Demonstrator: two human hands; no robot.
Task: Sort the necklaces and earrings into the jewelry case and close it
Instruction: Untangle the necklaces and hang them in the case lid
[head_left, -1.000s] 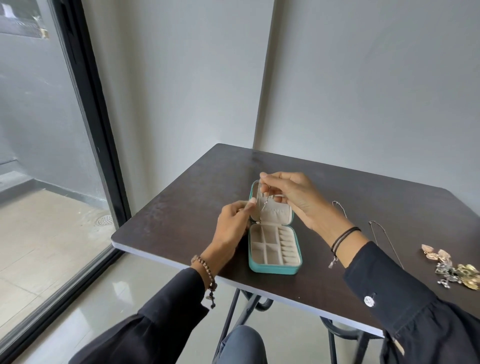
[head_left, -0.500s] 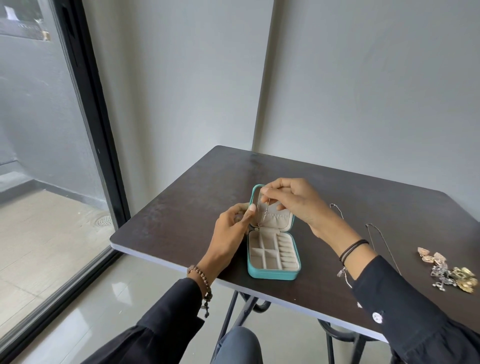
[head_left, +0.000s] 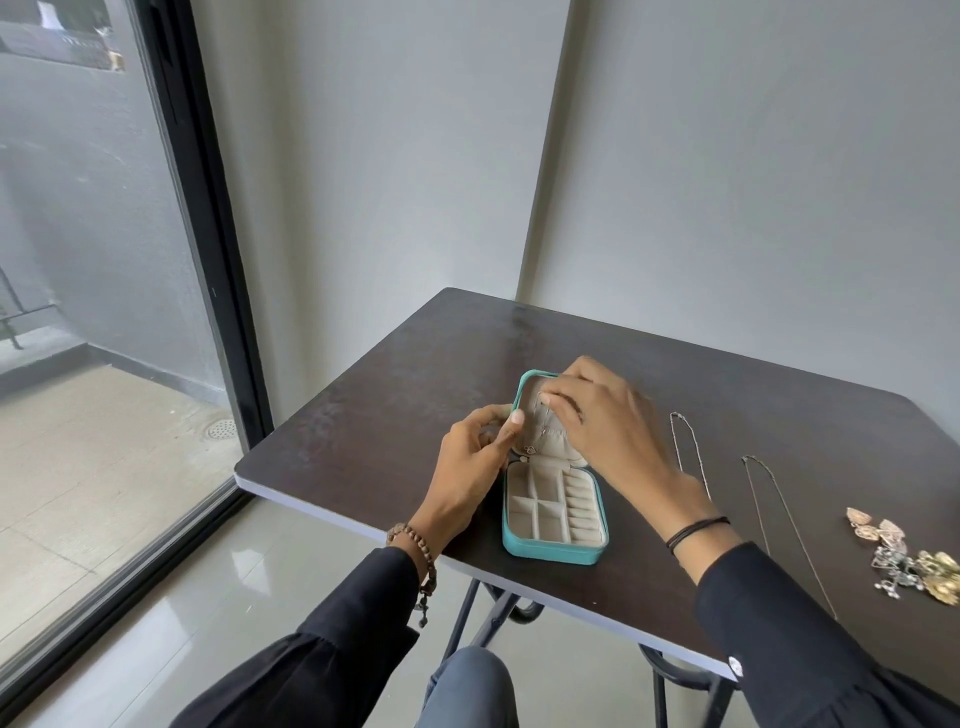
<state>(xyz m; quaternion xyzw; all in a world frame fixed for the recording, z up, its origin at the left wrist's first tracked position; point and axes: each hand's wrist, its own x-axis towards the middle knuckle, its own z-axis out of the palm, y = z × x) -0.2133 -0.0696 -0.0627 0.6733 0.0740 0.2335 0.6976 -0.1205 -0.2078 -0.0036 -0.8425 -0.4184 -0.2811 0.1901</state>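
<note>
**Desk:** What's on your feed? Where is the jewelry case (head_left: 553, 555)?

**Operator:** I see it open on the table (head_left: 395, 415), with its lid (head_left: 531, 389) standing upright at the case's far side.

**Desk:** And the hands?

**Operator:** The left hand (head_left: 467, 467) grips the lid's left edge, thumb and fingers curled round it. The right hand (head_left: 608, 421) is at the lid's lining, fingertips pinched on a thin necklace (head_left: 544, 422). It hangs down to a pendant (head_left: 529, 450) just above the case's hinge.

**Desk:** Anything else?

**Operator:** Right of the case lie a second necklace (head_left: 693, 457) and a third necklace (head_left: 779, 519), apart from each other. Farther right is a heap of earrings (head_left: 909, 564).
</note>
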